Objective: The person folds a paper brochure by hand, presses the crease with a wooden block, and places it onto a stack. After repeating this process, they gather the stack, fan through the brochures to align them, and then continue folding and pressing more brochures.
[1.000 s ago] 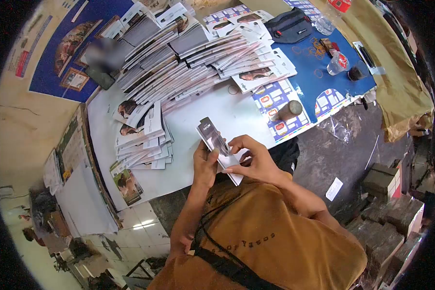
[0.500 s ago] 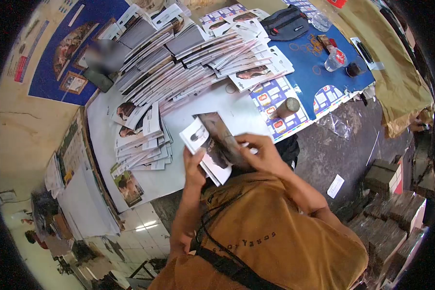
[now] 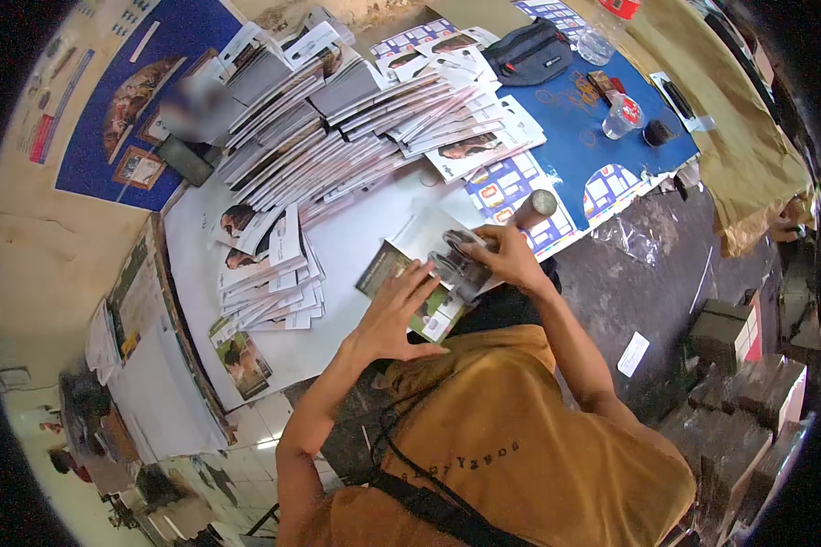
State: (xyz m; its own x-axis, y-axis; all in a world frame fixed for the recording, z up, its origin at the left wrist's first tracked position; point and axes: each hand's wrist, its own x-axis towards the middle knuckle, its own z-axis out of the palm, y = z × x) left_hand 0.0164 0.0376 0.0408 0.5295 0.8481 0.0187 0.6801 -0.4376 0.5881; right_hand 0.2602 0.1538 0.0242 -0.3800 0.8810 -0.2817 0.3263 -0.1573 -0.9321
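Note:
An opened booklet (image 3: 425,235) with pale, grey and green printed pages lies at the table's front edge. My left hand (image 3: 394,314) rests on its left part, fingers spread and thumb apart. My right hand (image 3: 506,260) pinches the right side of the booklet at a grey picture page. To the left, a loose pile of white booklets (image 3: 278,273) fans out, with a green printed card (image 3: 239,357) at its lower end. Behind, long leaning rows of booklets (image 3: 337,150) cover the table's back.
A brown cylinder (image 3: 535,209) stands right of my right hand. Farther right are a dark pouch (image 3: 531,53), rubber bands (image 3: 586,91), a plastic cup (image 3: 623,117) and a dark cup (image 3: 657,133). Wrapped stacks (image 3: 730,428) sit at the lower right.
The booklet, held up between both hands before, is now opened out lower on the table. My left hand has let go of its edge and spread over it; my right hand has moved slightly right.

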